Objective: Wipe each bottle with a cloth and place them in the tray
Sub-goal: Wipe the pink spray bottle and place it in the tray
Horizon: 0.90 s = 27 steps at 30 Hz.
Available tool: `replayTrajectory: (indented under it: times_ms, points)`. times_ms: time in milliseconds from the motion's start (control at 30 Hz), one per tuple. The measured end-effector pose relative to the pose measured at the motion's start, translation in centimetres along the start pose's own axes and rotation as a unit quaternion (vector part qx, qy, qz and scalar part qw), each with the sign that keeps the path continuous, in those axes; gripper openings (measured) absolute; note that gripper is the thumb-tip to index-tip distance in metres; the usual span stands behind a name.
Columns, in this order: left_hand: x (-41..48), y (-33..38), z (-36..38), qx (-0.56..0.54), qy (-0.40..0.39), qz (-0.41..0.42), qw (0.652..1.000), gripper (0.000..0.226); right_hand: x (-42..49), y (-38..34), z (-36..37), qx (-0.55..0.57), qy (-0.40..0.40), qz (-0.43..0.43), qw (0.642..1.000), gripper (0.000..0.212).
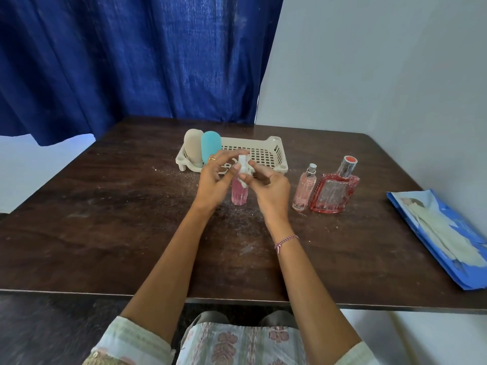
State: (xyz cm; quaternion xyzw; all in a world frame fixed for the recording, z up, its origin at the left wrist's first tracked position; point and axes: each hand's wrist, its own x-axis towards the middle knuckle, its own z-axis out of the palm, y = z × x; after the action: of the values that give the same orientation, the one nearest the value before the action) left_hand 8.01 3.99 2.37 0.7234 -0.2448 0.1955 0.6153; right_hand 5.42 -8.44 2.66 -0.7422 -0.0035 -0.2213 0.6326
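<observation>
A small pink spray bottle (pixel 239 194) stands upright on the dark table, just in front of the cream tray (pixel 266 151). My left hand (pixel 214 180) grips its upper part. My right hand (pixel 268 188) presses a small white cloth (pixel 243 172) against the bottle's top and neck. A beige bottle (pixel 192 146) and a teal bottle (pixel 210 144) stand in the tray's left end. To the right of my hands, on the table, stand a slim pink bottle (pixel 304 189) and a wide red bottle (pixel 336 191).
A blue packet of white wipes (pixel 445 238) lies at the table's right edge. A blue curtain (pixel 131 61) hangs behind the table and a pale wall (pixel 382 75) stands at the right. White specks dot the dark table (pixel 105 219).
</observation>
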Motion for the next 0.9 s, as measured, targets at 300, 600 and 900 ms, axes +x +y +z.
replayTrajectory:
  times_ms: [300,600,900]
  points:
    - [-0.2,0.2,0.1,0.003,0.018,-0.001,1.000,0.027,0.4,0.0,-0.3,-0.046,0.024,-0.027,0.998,0.023]
    - [-0.2,-0.4,-0.5,0.027,0.052,-0.003,0.998,0.030,-0.4,-0.3,0.3,-0.098,-0.073,-0.124,0.985,0.046]
    - [-0.7,0.4,-0.2,0.073,0.068,0.006,0.995,0.034,-0.9,-0.6,0.1,-0.080,0.029,-0.144,0.986,0.024]
